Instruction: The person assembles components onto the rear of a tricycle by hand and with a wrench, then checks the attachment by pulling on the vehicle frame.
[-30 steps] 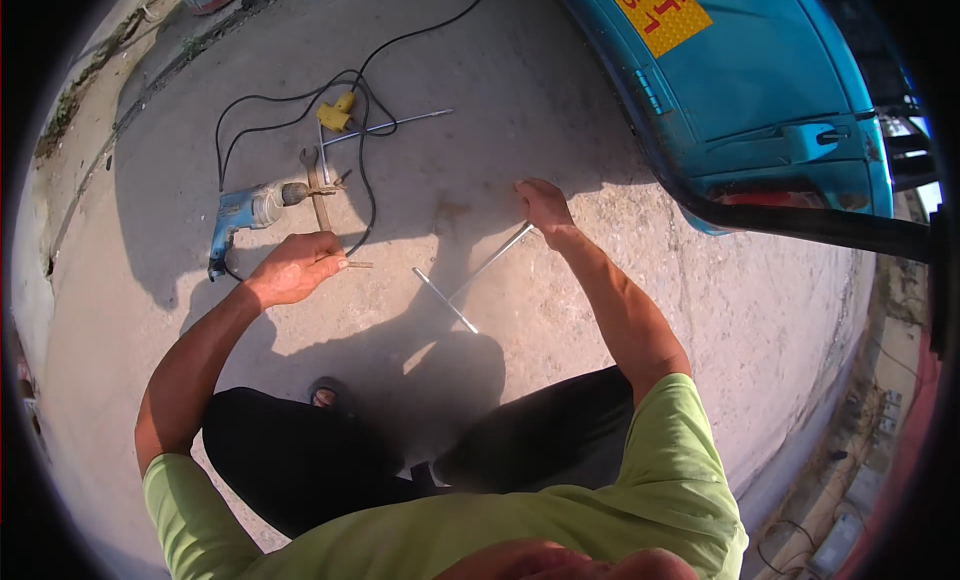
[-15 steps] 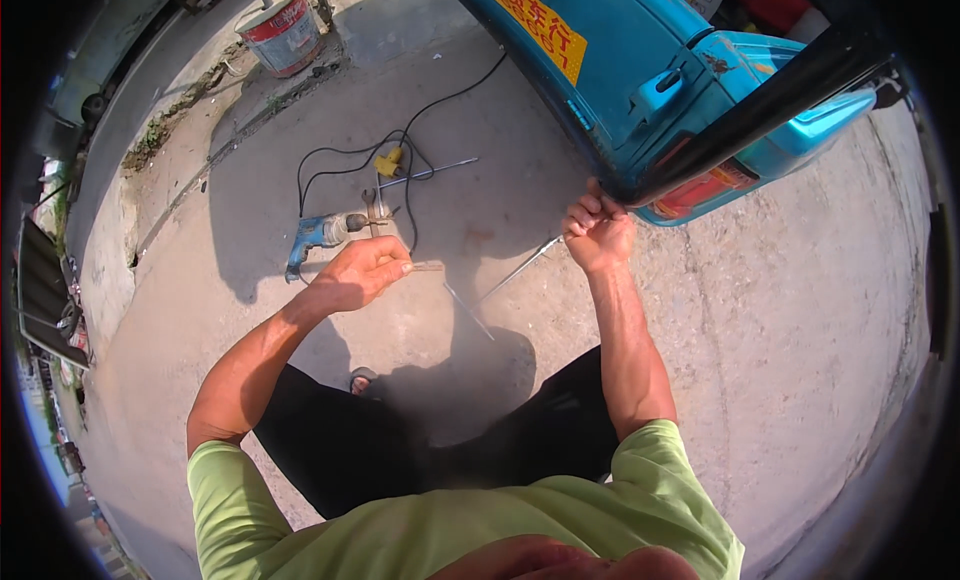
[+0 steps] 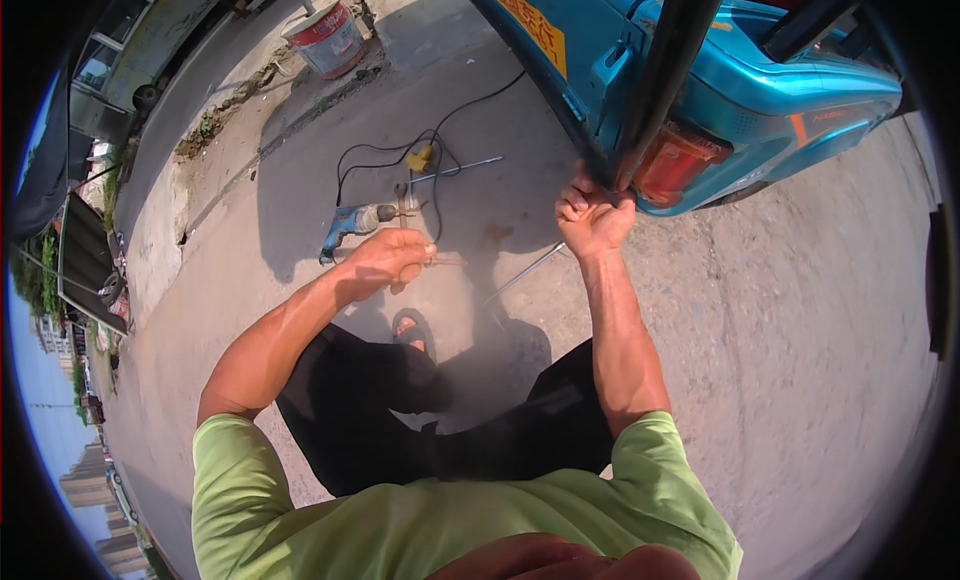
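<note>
My left hand (image 3: 390, 257) is closed round a thin brownish stick-like piece (image 3: 446, 262), which juts out to the right past the fingertips. Its exact kind is too blurred to tell. My right hand (image 3: 593, 212) is raised to the lower rear corner of a teal vehicle (image 3: 770, 100), its fingers curled up beneath the end of a black bar (image 3: 672, 65). What those fingers grip is hidden. Just beyond my left hand lies a blue power drill (image 3: 350, 225), with an open-ended wrench (image 3: 402, 198) by its chuck.
A black cable (image 3: 465, 110) loops over the concrete to a yellow connector (image 3: 420, 160). A metal rod (image 3: 470, 168) lies beside it; another long rod (image 3: 530, 268) lies below my right hand. A red-and-white bucket (image 3: 327, 40) stands at the far left. My sandalled foot (image 3: 410, 332) shows.
The view has shifted, bringing more of the vehicle's rear and my foot into sight. My left hand has turned slightly with the thin piece. My right hand stays at the vehicle's corner.
</note>
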A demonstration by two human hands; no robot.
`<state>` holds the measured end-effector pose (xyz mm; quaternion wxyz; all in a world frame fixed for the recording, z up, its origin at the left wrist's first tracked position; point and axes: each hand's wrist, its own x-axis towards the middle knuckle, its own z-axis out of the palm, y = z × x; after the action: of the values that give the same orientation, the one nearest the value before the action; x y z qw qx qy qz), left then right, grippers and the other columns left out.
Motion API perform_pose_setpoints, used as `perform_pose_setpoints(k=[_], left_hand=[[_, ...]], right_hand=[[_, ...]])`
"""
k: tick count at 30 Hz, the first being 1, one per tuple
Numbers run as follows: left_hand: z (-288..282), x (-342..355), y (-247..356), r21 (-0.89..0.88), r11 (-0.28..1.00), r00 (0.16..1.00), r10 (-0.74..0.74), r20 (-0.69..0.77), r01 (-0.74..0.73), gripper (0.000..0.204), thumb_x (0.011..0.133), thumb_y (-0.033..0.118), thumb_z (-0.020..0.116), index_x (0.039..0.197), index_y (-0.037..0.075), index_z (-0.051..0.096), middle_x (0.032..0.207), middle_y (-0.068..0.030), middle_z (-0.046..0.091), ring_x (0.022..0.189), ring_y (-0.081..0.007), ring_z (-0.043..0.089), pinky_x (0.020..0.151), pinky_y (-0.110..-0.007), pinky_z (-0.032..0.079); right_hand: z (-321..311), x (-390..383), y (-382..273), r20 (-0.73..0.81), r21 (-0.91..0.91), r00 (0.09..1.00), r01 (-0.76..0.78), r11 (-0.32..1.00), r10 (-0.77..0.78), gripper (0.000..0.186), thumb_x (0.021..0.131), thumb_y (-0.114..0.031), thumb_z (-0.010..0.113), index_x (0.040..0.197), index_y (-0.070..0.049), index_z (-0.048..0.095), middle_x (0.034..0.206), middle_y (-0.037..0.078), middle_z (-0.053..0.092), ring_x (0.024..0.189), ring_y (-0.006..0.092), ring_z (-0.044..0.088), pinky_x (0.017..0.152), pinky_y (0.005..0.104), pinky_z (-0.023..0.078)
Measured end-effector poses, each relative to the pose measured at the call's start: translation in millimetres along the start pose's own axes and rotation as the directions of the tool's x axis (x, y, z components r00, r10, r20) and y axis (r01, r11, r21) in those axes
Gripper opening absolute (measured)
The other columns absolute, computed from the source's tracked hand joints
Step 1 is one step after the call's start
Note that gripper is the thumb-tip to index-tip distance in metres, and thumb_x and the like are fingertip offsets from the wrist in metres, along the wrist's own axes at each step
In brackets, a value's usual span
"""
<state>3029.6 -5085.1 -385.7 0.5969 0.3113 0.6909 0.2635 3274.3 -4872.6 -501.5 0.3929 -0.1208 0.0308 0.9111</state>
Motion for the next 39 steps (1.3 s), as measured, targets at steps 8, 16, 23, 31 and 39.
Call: perform_pose_setpoints(k=[8,16,23,31,39], left_hand=[[11,79,11,-0.461,0.885,0.947,0.095,0.307,0.061,0.026,0.106,0.026,0.051,0.100,0.003,0.061,0.086,-0.0112,0.063,0.062,-0.0114,0.050,0.050,-0.029,0.036],[20,212,49,-0.696,0.706,0.746,0.392,0.539,0.132,0.018,0.098,0.025,0.057,0.089,0.010,0.062,0.098,-0.0156,0.067,0.072,-0.0204,0.062,0.054,-0.029,0.042],[15,283,60,-0.640,0.768,0.561,0.520,0.644,0.022,0.009,0.093,0.016,0.063,0.087,0.009,0.062,0.089,-0.0079,0.065,0.074,-0.0185,0.063,0.064,-0.029,0.052],[-4,306,49,-0.427,0.898,0.583,0.405,0.705,-0.107,0.010,0.092,0.013,0.067,0.096,0.007,0.062,0.082,-0.0034,0.062,0.070,-0.0131,0.060,0.060,-0.030,0.050],[33,341,61,-0.628,0.777,0.672,0.487,0.558,-0.043,0.013,0.097,0.017,0.053,0.086,0.011,0.057,0.073,0.0011,0.053,0.063,-0.0083,0.049,0.056,-0.024,0.037]], right_hand=[[15,-17,-2,-0.039,-0.130,0.999,0.014,0.991,-0.019,0.063,0.093,-0.054,0.037,0.115,0.000,0.060,0.074,-0.002,0.042,0.061,0.0125,0.035,0.056,0.0283,0.029],[8,-19,-16,-0.187,-0.525,0.973,0.019,0.851,-0.138,0.070,0.096,-0.057,0.029,0.118,0.002,0.059,0.072,-0.003,0.038,0.060,0.0120,0.032,0.055,0.0261,0.027],[19,-24,-11,-0.312,-0.845,0.823,-0.013,0.535,-0.474,0.077,0.098,-0.068,0.037,0.108,0.003,0.064,0.065,0.001,0.046,0.051,0.0098,0.035,0.045,0.0235,0.025],[86,-46,-2,-0.063,-0.875,0.629,-0.408,-0.260,-0.775,0.024,0.087,-0.015,0.061,0.104,0.001,0.064,0.074,0.004,0.058,0.065,0.0155,0.051,0.059,0.0320,0.041],[127,-27,-8,0.298,-0.577,0.642,-0.468,-0.669,-0.706,0.039,0.083,-0.034,0.077,0.099,0.000,0.067,0.096,0.017,0.066,0.092,0.0338,0.064,0.084,0.0450,0.050]])
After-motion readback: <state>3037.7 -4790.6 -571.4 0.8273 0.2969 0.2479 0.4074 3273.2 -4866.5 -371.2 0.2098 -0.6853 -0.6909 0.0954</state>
